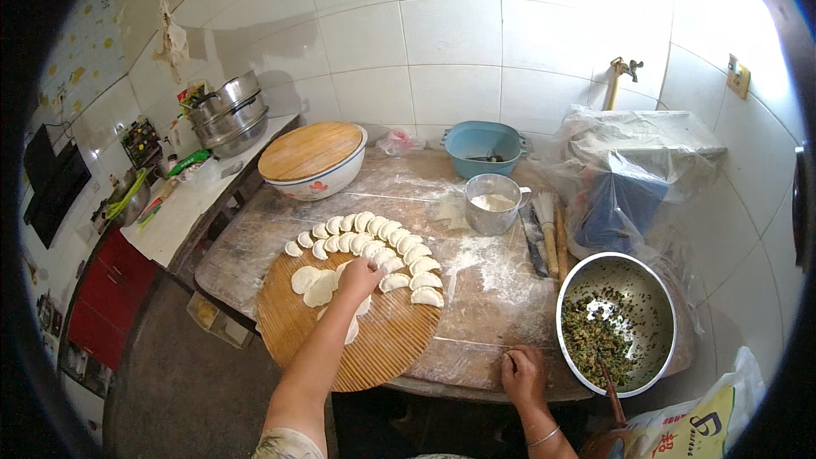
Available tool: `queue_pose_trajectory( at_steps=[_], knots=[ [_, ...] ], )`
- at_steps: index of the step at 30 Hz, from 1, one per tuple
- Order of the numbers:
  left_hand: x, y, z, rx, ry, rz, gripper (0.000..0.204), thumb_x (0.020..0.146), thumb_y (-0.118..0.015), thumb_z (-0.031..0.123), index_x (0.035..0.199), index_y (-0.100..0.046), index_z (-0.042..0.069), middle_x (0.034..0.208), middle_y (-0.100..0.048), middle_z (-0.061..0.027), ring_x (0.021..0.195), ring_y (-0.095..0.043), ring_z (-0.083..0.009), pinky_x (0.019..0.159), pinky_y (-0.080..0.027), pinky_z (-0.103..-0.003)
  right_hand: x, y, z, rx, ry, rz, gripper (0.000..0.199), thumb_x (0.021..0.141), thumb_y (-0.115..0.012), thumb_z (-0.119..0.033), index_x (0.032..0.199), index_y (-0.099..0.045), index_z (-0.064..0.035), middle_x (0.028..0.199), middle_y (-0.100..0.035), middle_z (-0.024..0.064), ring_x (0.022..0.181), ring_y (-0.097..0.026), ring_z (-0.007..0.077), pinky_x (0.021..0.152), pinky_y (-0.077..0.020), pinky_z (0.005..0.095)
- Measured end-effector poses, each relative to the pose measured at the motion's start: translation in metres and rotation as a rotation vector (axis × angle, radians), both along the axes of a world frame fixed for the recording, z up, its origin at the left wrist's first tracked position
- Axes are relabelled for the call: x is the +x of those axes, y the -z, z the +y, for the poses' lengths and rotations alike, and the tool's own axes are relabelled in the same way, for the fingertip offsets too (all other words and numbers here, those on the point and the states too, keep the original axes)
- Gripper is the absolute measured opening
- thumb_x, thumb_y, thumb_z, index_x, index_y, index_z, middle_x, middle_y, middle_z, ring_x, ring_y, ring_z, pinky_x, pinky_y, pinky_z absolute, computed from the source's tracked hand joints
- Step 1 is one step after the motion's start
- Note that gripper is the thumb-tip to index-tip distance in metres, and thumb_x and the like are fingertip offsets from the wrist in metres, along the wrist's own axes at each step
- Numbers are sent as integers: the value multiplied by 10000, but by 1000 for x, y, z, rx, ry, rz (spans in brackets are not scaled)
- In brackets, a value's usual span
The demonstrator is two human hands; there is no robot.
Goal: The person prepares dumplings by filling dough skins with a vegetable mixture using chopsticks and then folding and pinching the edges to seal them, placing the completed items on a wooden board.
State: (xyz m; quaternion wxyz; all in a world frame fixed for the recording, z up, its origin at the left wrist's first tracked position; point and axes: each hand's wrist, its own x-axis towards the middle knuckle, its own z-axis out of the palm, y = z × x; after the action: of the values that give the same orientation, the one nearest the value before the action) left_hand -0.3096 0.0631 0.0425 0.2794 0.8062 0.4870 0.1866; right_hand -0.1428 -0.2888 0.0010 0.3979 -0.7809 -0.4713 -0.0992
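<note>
My left hand (360,276) reaches onto a round woven mat (382,348) and rests on flat dough wrappers (312,282) lying in a small pile. Several folded dumplings (374,242) sit in two curved rows along the mat's far edge. My right hand (522,374) rests curled on the floured wooden table (493,289) near its front edge, holding nothing visible. Just to its right stands a steel bowl (569,289) of chopped green filling (595,340) with a wooden-handled utensil (610,391) leaning in it.
A metal cup of flour (493,202), rolling pins (552,242), a blue pot (484,146) and a lidded white basin (313,160) stand at the back. A plastic-covered object (633,170) is at the right. Stacked steel pots (228,115) sit on the left counter.
</note>
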Motion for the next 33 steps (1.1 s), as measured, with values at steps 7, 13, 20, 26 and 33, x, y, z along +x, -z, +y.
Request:
queue_pose_trajectory(
  at_steps=[7, 13, 20, 26, 33],
  knots=[
    [3, 16, 23, 120, 77, 101, 230, 759, -635, 192, 959, -653, 80, 908, -654, -152, 858, -626, -305, 732, -494, -404, -2, -5, 2, -40, 0, -29, 90, 799, -650, -86, 804, -648, 3, 894, -623, 148, 863, -574, 325, 740, -478, 437],
    [21, -7, 11, 252, 218, 124, 319, 745, -655, 236, 1039, -650, 111, 968, -587, -129, 903, -594, -277, 778, -474, -375, 1, 0, -1, -24, 1, 0, 91, 793, -651, -90, 807, -648, 0, 884, -621, 146, 852, -572, 330, 741, -474, 436],
    [42, -7, 13, 180, 285, 238, 320, 784, -639, 217, 1091, -640, 128, 1081, -565, -174, 1000, -571, -311, 860, -461, -398, 0, 0, 0, -22, 21, -5, 76, 754, -646, -70, 786, -638, -2, 859, -618, 142, 837, -570, 338, 747, -465, 427],
    [-21, 0, 77, 209, 16, -175, 244, 788, -595, 127, 1015, -663, 66, 940, -629, -179, 878, -614, -296, 779, -486, -364, -3, 1, 1, 15, -4, 20, 81, 751, -646, -66, 789, -633, 3, 861, -618, 146, 835, -572, 343, 745, -467, 430],
    [-78, -10, 57, 65, 81, 134, 170, 741, -641, 185, 827, -685, 45, 844, -667, -162, 818, -646, -286, 710, -500, -397, -3, -1, -1, 3, 8, -12, 85, 779, -655, -68, 801, -645, 13, 881, -610, 154, 860, -563, 327, 761, -471, 425]
  ],
)
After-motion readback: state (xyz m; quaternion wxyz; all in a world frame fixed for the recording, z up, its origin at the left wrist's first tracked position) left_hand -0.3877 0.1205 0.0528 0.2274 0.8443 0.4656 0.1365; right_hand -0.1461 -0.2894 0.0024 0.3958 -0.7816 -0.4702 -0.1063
